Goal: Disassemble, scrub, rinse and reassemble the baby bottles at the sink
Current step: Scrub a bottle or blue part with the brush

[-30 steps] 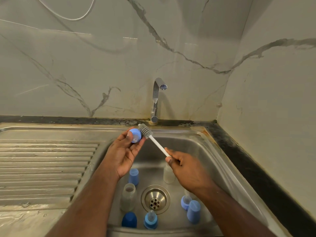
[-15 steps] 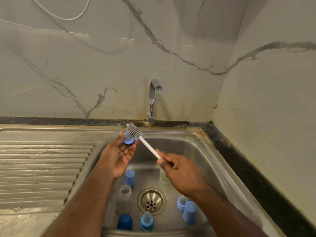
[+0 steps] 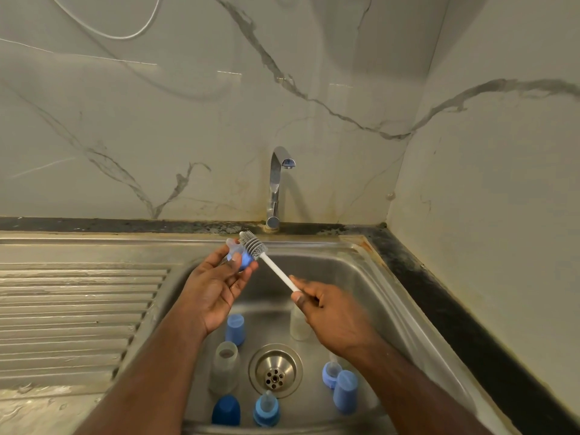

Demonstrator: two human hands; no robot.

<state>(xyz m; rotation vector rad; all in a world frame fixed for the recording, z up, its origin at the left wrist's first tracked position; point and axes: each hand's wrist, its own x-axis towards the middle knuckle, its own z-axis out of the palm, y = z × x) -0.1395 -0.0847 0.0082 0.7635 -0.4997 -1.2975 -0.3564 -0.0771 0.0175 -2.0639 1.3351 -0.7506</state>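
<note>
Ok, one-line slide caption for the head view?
Left hand holds a blue nipple ring while right hand works the brush against it above the sink.

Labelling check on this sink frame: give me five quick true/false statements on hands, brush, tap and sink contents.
1. The right hand holds the brush by its white handle. True.
2. The left hand is empty. False: it holds a blue collar with a clear teat, and the brush head is against it.
3. Water runs from the tap. False: no stream shows.
4. Loose bottle parts stand in the sink around the drain. True.
5. A bottle lies on the ribbed drainboard. False: no bottle lies on it.
</note>
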